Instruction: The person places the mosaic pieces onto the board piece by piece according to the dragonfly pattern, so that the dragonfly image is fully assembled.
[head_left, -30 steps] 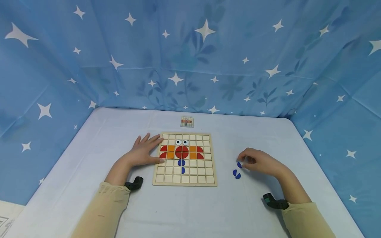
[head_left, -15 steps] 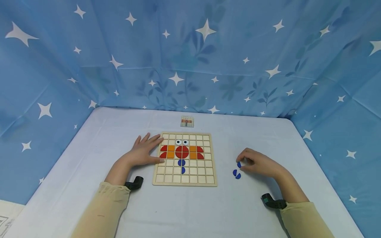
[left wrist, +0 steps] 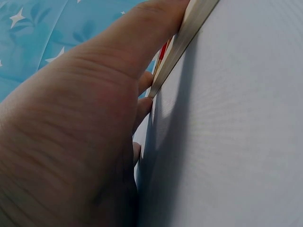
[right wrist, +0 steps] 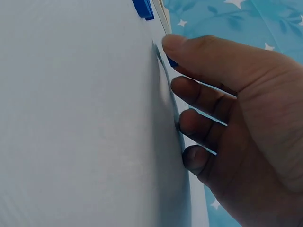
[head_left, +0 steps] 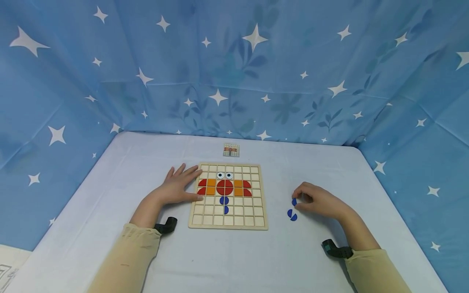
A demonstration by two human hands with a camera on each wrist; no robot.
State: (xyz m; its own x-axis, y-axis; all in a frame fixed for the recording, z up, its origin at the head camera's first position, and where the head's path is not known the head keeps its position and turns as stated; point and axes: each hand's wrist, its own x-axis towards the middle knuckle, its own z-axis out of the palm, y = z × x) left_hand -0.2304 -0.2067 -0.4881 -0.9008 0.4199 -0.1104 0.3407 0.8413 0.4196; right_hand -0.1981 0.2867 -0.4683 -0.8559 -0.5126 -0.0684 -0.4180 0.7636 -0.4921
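In the head view, my left hand point(head_left: 176, 188) lies with spread, straight fingers at the left edge of a wooden grid board point(head_left: 229, 228); thumb and fingertips touch its rim. Red, orange and blue pieces and two round eyes fill some cells, including a red circle point(head_left: 224, 187) in the middle. To the right of the board, my right hand point(head_left: 316, 199) pinches a blue half-circle piece point(head_left: 294, 202) between thumb and index finger, low over the table. The right wrist view shows only a sliver of that blue piece point(right wrist: 172, 62) behind the thumb.
Two loose blue half-circles, one on the left point(head_left: 290, 213) and one on the right point(head_left: 294, 217), lie just in front of the right fingertips. A small pattern card point(head_left: 231, 150) sits behind the board. Blue star-printed curtains point(head_left: 234, 81) enclose the white table point(head_left: 227, 260).
The blue half-circle between my right thumb and index finger has turned slightly, and the hand has shifted a little to the left. My left hand stays where it was on the board.
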